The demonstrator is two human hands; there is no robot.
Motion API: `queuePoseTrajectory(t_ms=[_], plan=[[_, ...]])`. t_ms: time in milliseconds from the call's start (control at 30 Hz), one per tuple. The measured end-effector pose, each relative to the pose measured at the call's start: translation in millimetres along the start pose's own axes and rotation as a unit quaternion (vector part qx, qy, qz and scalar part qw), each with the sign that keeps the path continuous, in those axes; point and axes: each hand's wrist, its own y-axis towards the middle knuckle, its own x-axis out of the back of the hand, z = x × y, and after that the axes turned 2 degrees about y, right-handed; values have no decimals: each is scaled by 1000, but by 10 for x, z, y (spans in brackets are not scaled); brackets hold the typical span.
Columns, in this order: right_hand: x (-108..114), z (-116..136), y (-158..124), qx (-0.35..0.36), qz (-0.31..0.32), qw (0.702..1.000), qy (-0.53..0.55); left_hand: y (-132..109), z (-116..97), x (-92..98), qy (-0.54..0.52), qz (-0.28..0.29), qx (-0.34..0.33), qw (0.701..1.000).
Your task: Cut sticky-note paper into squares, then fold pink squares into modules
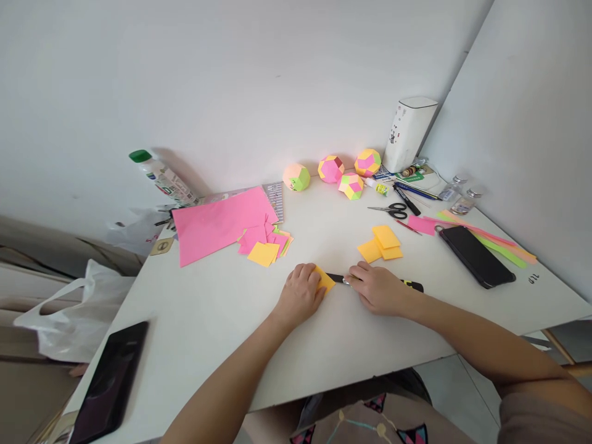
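Observation:
My left hand (300, 290) holds a piece of folded yellow-orange paper (327, 281) down on the white table (222, 333), with one corner poking out past the fingers. My right hand (375, 288) is closed around a utility knife (414, 285); its dark blade points left and reaches the paper's edge. The knife's black and yellow rear end shows beyond the hand, while the middle of its handle is covered. Just behind the right hand lie several yellow folded papers (387, 238). Mixed pink, green and yellow paper pieces (263, 253) lie behind the left hand.
A big pink sheet (217, 225) is at the back left. Multicoloured paper balls (331, 168) line the wall, near a glue bottle (377, 187). Scissors (396, 211), a black phone (476, 256) and paper strips (502, 246) lie at right. A tablet (111, 382) sits front left.

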Motion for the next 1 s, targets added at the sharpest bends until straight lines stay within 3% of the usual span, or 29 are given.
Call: queuePoseTrajectory(t_ms=[200, 667, 1000], plan=[[-7, -14, 39, -8, -4, 1000, -6, 7, 11, 6, 18, -10, -9, 1000], [-11, -14, 131, -26, 11, 999, -24, 35, -51, 62, 128, 28, -11, 991], [-31, -69, 164, -27, -2, 1000, -11, 26, -37, 73, 111, 35, -7, 993]])
